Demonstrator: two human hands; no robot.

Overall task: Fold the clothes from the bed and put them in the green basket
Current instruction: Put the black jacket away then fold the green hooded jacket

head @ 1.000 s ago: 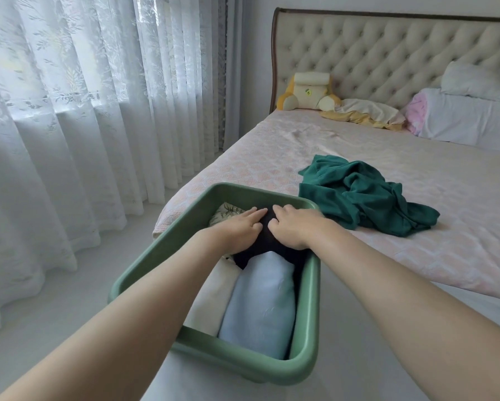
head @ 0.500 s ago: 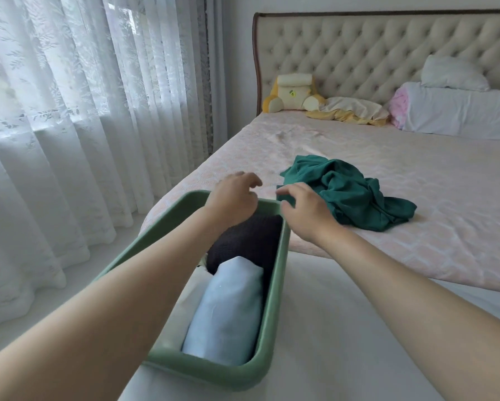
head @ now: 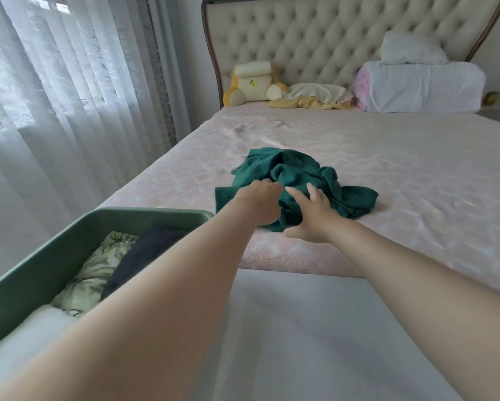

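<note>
The green garment [head: 301,175] lies crumpled on the bed [head: 402,175], near the near edge and left of the middle. It is a heap wider than it is deep. Its long axis runs across the bed, roughly in line with that near edge. One flat flap points right and another lies out to the left.

Both bare arms reach forward to the garment. The left hand [head: 260,202] is at its near left part with the fingers curled down onto the cloth. Its grip is closed up tight, but I cannot tell whether any cloth is caught inside. The right hand [head: 312,215] is just beside it at the near edge of the heap. Its grip is wide open, with the fingers spread and straight and the fingertips over the cloth. The thumb is low by the bedspread.

The basket [head: 150,212] stands at the lower left, its far end close to the bed's edge and its length running away from the camera. Inside lie a floral cloth [head: 95,267], a dark cloth [head: 144,256] beside it on the right and a white cloth [head: 26,328] nearer the camera. The left forearm crosses over the right part of the basket.

At the head of the bed, against the tufted headboard [head: 315,36], sit a plush toy [head: 251,82], a yellow cloth [head: 315,96] and white pillows [head: 422,85]. A lace curtain [head: 55,96] hangs on the left.
</note>
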